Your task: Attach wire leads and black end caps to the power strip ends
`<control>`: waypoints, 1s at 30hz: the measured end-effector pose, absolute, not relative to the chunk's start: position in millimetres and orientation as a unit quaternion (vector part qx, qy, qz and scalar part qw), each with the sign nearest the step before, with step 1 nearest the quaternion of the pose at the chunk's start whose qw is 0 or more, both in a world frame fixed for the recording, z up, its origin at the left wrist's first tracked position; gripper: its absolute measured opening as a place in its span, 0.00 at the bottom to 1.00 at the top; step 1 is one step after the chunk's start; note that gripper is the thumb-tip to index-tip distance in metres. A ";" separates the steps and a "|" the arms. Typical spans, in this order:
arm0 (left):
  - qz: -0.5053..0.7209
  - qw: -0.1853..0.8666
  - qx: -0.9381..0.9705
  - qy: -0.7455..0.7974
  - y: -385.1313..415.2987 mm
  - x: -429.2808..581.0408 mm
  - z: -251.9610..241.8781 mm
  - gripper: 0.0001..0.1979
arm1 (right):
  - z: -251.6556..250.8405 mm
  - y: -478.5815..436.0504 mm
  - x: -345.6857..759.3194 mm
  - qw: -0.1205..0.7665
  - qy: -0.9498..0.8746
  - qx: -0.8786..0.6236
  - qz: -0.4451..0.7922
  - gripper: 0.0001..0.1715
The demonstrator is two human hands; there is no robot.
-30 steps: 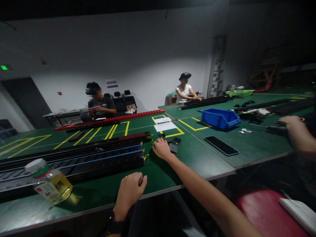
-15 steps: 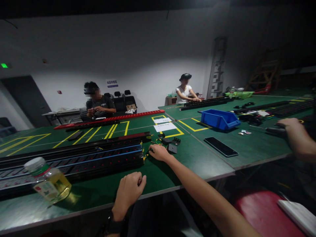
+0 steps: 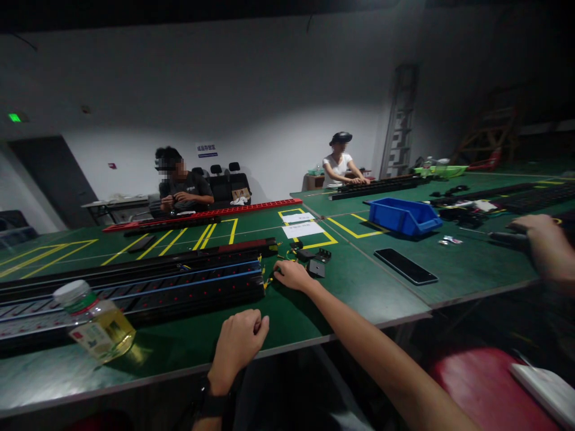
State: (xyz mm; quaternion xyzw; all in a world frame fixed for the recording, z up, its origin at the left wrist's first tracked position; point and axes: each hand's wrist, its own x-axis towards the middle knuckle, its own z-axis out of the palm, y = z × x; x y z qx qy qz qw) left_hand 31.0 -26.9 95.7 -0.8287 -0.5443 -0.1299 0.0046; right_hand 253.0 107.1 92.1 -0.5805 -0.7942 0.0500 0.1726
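My left hand (image 3: 239,342) rests at the table's front edge, its fingers curled into a loose fist with nothing showing in it. My right hand (image 3: 293,276) lies farther in, fingers bent down beside the yellow wire ends (image 3: 268,282) of long black rails (image 3: 211,288). What its fingertips hold, if anything, is hidden. Just beyond that hand are small black boxes (image 3: 317,268) with thin wires. One rail carries a blue strip (image 3: 188,278) and red dots. A bottle of yellow drink (image 3: 101,329) stands tilted in view at the left, in front of the rails.
A phone (image 3: 405,266) lies to the right, near a blue bin (image 3: 404,216). A neighbour's hand (image 3: 539,239) holds a screwdriver (image 3: 498,237) at far right. White papers (image 3: 303,230), a red rail (image 3: 251,208) and two people lie across the green table (image 3: 359,287).
The whole view has shifted slightly, so things appear a little farther right. Both my hands keep nearly the same pose and place on the table.
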 end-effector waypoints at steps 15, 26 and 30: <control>-0.132 0.009 -0.830 -0.542 -27.1 31.1 95.1 0.19 | 94.8 105.4 257.4 0.172 -0.805 -0.566 0.051 0.16; -0.121 -0.002 -0.829 -0.546 -30.2 33.0 100.0 0.18 | 129.1 95.9 297.0 0.147 -0.744 -0.648 -0.073 0.20; -0.120 -0.001 -0.828 -0.548 -31.1 33.7 100.0 0.17 | 122.6 81.7 308.8 0.105 -0.725 -0.674 -0.092 0.19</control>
